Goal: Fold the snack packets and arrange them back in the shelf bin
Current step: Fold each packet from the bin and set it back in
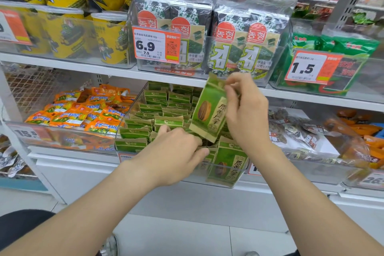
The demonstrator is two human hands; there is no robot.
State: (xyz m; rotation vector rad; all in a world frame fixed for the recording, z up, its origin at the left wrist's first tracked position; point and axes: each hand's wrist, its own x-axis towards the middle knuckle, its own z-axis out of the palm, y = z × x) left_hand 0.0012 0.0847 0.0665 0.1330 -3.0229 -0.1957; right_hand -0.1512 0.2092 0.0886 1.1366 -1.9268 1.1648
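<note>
The left hand [176,151] was in the clear bin [225,165], fingers bent among the green packets [158,108]; nobody could tell if they gripped one. The right hand [247,114] pinched the top of a lifted packet [207,110] just above the bin.

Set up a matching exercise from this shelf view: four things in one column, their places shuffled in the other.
Things
1. left hand
2. right hand
3. orange packets
4. yellow tubs

Places
A. on the upper shelf, at the left
B. pinching the top of the raised green packet
C. just left of the stacked green packets
D. resting on the stacked green packets

Pairs: 1-D, 2-B, 3-C, 4-A
</note>
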